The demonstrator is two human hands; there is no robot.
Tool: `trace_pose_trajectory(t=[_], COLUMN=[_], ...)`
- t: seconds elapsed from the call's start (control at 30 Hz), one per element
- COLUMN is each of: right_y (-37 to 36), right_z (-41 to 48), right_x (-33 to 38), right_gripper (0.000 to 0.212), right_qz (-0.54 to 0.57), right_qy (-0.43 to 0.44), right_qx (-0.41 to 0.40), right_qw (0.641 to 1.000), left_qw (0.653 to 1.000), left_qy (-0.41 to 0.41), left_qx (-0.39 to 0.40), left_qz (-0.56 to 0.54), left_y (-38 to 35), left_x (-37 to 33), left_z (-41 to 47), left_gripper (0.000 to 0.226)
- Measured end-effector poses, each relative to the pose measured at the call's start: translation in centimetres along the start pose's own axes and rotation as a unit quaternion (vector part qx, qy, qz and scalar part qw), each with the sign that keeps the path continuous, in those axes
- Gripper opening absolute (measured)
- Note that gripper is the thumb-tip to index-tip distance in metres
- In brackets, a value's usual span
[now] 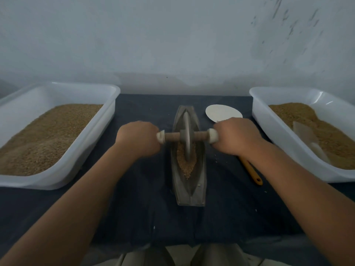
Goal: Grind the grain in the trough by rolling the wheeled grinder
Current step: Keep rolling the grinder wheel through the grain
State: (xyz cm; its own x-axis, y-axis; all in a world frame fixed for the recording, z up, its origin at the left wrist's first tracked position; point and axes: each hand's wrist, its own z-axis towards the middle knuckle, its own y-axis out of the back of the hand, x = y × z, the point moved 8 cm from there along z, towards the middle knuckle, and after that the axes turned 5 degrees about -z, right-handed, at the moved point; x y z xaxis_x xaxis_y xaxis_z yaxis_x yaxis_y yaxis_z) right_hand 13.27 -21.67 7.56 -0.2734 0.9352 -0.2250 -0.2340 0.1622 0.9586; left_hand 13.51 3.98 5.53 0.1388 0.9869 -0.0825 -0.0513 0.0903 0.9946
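Now | left grip [139, 139], right grip [235, 136]: clamped on grinder [186, 131] handle ends | wheel between them, in trough [189, 192]

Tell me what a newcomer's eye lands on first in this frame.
Dead centre, the left hand and right hand grip the axle ends of the wheeled grinder, its disc standing in the narrow trough over the grain. Flanking it on the dark cloth, the left tub and right tub hold heaps of tan grain. A yellow-handled spatula lies just right of the trough, partly under the right hand.
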Motion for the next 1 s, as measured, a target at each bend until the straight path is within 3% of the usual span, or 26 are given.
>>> trace_pose_trajectory(t=[0.13,0.23,0.33,0.47,0.57,0.67,0.83,1.0], right_y=[1.4,1.4,0.3,0.6,-0.1,-1.2,0.2,-0.8], right_z=[-3.5,-3.6,-0.8,2.8,3.2,0.7,-4.5,0.2], right_x=[0.4,1.2,0.5,-0.5,-1.0,-1.1,0.0,-0.5], right_gripper=[0.038,0.031,0.027,0.014,0.020,0.025,0.030,0.031], right_qz=[0.025,-0.033,-0.054,-0.020,0.002,0.006,0.012,-0.045], right_qy=[0.050,0.049,0.005,-0.061,-0.077,-0.022,0.051,-0.008], right_qx=[-0.001,-0.010,-0.013,-0.086,-0.048,-0.003,-0.087,-0.094], right_qw=[0.998,0.998,0.998,0.994,0.996,1.000,0.995,0.994], left_qw=[0.999,0.999,0.998,0.995,0.994,0.994,0.988,0.998], left_qy=[-0.030,-0.031,-0.036,-0.028,-0.045,-0.067,-0.095,-0.046], left_qx=[-0.027,-0.014,-0.040,-0.082,-0.078,-0.056,-0.094,-0.026], left_qz=[0.009,0.010,0.036,0.051,0.060,0.067,0.080,0.045], left_y=[-0.9,-1.4,-1.3,0.2,1.2,0.7,0.0,-0.2], left_x=[1.1,1.4,0.6,-0.7,-1.4,-1.4,-0.5,-0.4], left_z=[-5.1,-5.1,-2.1,3.4,4.6,1.5,-5.1,0.4], left_gripper=[0.033,0.034,0.025,0.019,0.019,0.022,0.028,0.025])
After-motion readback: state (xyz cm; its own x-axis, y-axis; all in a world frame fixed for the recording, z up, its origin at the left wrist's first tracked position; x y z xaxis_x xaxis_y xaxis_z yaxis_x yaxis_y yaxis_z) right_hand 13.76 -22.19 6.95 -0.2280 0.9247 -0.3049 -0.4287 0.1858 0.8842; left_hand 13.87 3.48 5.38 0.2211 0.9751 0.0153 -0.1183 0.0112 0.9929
